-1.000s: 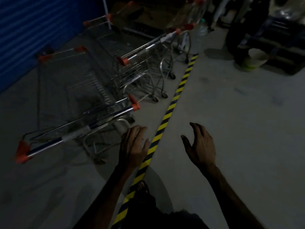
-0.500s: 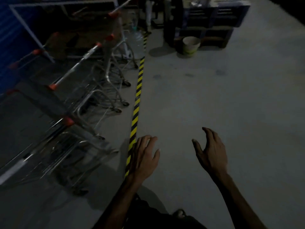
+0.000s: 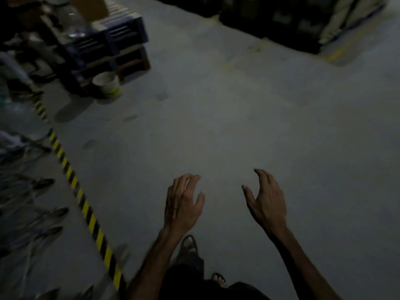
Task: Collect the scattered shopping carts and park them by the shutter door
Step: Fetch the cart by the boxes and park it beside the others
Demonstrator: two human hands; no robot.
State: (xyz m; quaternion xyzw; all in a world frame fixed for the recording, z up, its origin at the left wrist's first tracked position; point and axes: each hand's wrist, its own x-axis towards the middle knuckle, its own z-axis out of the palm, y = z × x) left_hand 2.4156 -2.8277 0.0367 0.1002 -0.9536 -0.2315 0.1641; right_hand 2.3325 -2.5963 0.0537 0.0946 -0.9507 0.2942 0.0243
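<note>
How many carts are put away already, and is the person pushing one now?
Blurred carts stand left of the striped tape; how many is too smeared to count. Nothing is in hand: the left hand and right hand hang open and empty over bare floor. No loose cart shows ahead, only a bucket by pallets, so what remains cannot be told.

Striped floor tape (image 3: 86,211) — pale bucket (image 3: 107,84) beside stacked pallets (image 3: 121,40).
</note>
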